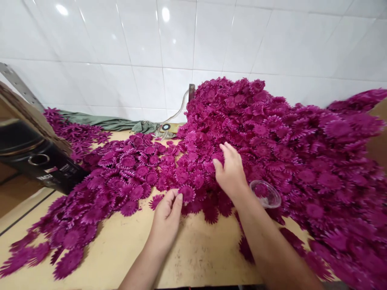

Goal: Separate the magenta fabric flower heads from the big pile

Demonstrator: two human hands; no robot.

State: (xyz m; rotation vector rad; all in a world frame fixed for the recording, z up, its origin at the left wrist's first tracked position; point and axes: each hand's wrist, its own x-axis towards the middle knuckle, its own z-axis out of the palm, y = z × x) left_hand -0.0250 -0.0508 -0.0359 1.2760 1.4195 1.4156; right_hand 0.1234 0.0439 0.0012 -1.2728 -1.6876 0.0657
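Note:
My left hand (167, 211) is closed in a pinch, thumb against forefinger, at the edge of a magenta artificial flower layer (187, 194) with a fringed rim. Beyond it, to the right, my right hand (231, 169) reaches over the large heap of magenta flower layers (242, 117). Its thumb stands apart from the fingers, and nothing shows between them. A clear round plastic tub (266, 194) sits among the flowers beside my right forearm; a little pale stuff lies inside.
A second spread of magenta flowers (121, 169) covers the left side of the tan tabletop (205, 249). A black vacuum flask (42, 157) leans by a cardboard box (27, 104) at left. Green cloth (99, 121) and a cord (179, 110) lie along the white tiled wall (127, 44).

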